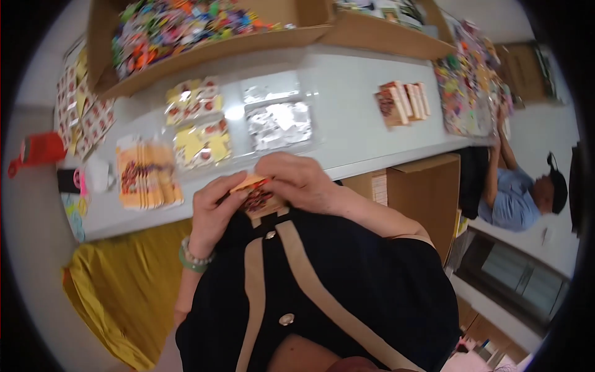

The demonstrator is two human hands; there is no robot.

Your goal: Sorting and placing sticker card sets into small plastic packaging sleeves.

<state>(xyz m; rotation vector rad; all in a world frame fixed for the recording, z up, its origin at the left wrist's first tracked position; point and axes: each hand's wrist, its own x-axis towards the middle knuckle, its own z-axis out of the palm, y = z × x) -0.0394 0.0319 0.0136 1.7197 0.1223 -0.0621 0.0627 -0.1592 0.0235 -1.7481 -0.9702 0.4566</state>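
Close to my chest, at the table's near edge, I hold a small orange printed paper packet (259, 199) between both hands. My left hand (214, 208) pinches its left side with thumb and fingers. The fingers of my right hand (297, 183) are closed on its upper right edge. Part of the packet is hidden behind my fingers. A fanned row of similar flat orange packets (147, 177) lies on the table to the left of my left hand. Several thicker packets (403, 102) with pale sides lie together farther right.
Cardboard boxes stand along the far side, the left one (204, 53) holding a heap of colourful small pieces. A clear tray (238, 118) has yellow sticker sheets (201, 142) and silvery packets (280, 126). A red container (44, 149) is at left. A co-worker (511, 192) handles bagged pieces at right.
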